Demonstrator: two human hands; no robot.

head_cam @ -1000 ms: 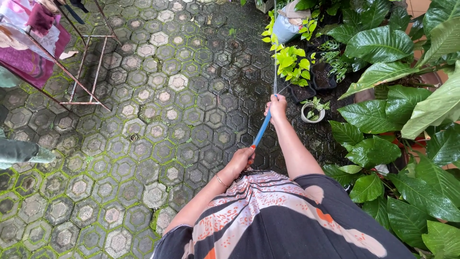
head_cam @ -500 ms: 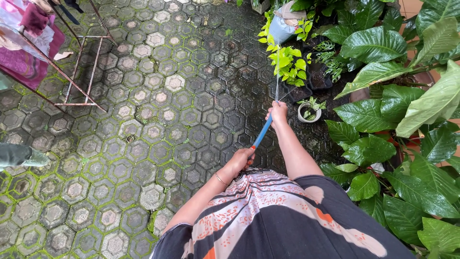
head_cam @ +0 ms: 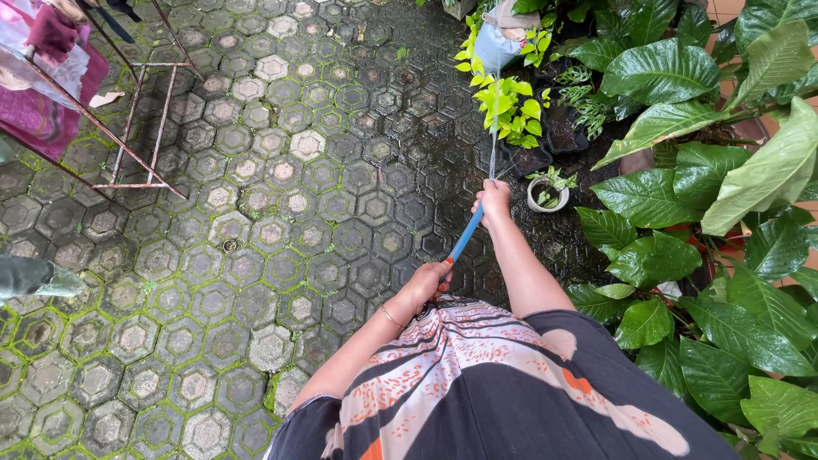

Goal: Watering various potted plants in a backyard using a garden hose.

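Blue hose (head_cam: 464, 238), thin, straight, gripped in both hands

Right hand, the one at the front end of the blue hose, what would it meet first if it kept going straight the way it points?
Probably the yellow-green leafy plant in the dark pot: the right hand points up the picture along the blue hose, and the thin water stream runs toward it. Depth is unclear; wet hexagonal paving lies beneath.

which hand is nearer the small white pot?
Right. The right hand grips the front end of the blue hose, just left of the small white pot. The left hand holds the hose farther back, close to the body.
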